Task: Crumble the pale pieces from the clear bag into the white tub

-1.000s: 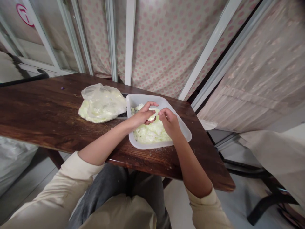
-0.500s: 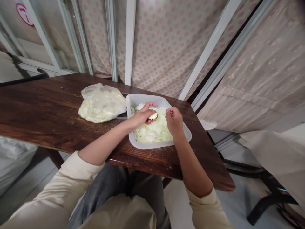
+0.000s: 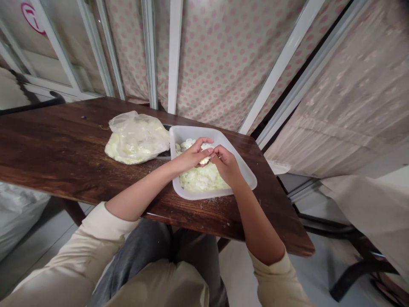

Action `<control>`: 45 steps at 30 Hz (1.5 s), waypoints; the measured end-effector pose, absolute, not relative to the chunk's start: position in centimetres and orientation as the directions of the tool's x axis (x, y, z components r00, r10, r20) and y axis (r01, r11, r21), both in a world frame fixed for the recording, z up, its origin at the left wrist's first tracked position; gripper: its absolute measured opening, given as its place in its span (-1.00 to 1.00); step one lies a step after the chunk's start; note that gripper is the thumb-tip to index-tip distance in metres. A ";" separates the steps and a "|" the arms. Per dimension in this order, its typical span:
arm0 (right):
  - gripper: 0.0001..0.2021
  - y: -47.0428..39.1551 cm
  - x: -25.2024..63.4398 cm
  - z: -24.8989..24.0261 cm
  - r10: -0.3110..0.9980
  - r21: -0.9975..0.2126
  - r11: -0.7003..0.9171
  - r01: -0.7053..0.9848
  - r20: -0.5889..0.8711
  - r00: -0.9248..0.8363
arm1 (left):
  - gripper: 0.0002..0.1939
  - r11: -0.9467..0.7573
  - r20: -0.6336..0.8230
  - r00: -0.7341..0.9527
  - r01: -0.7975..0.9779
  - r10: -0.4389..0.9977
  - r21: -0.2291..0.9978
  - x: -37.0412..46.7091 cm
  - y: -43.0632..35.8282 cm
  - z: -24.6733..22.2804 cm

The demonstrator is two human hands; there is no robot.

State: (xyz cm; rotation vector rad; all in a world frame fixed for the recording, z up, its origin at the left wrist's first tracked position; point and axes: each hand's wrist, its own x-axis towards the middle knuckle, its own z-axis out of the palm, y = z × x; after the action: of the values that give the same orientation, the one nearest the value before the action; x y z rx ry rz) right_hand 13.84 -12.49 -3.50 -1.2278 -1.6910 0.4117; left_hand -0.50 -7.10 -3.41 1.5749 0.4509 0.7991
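Note:
A white plastic tub (image 3: 246, 179) on the wooden table holds a heap of pale yellow-green pieces (image 3: 204, 178). Above the heap, my left hand (image 3: 196, 154) is closed round a small pale yellow piece (image 3: 205, 160), part of which shows below the thumb. My right hand (image 3: 225, 162) meets it from the right, thumb and fingertips pinched together at the piece and the left fingertips. Whatever lies between the right fingertips is too small to make out.
Left of the tub lies a clear plastic bag (image 3: 137, 138) of pale yellow-green material on the dark wooden table (image 3: 57, 149). A dark flat object shows partly between bag and tub. Curtains and white frames stand behind; a black metal frame (image 3: 361, 268) is at lower right.
My right hand has moved left and now touches the piece and fingers of my left hand. My left hand has barely moved; its thumb now reaches toward the right fingertips.

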 end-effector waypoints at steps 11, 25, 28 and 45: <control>-0.89 -11.5 14.6 -4.2 0.847 -0.782 0.393 0.484 0.513 0.140 | -0.89 -0.159 0.212 0.675 -0.141 0.707 0.977 -0.5 -7.2 -2.9; -0.66 -11.6 15.1 -3.9 0.827 -0.765 0.396 0.507 0.537 0.165 | -0.90 -0.061 0.131 0.601 -0.135 0.788 0.989 -0.3 -7.4 -2.5; -0.63 -11.8 14.9 -3.8 0.824 -0.750 0.395 0.531 0.544 0.156 | -0.90 -0.056 0.130 0.636 -0.136 0.761 0.989 -0.3 -7.3 -2.7; -0.74 -11.6 14.4 -4.1 0.819 -0.692 0.383 0.612 0.561 0.123 | -0.85 -0.079 0.186 0.660 -0.189 0.728 0.979 -0.4 -7.0 -3.1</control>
State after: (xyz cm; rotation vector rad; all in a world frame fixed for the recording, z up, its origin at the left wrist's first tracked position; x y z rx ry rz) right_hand 14.38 -11.65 -4.09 -1.3137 -1.5741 0.2425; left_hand -0.42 -7.03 -3.11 1.4631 0.4769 0.8079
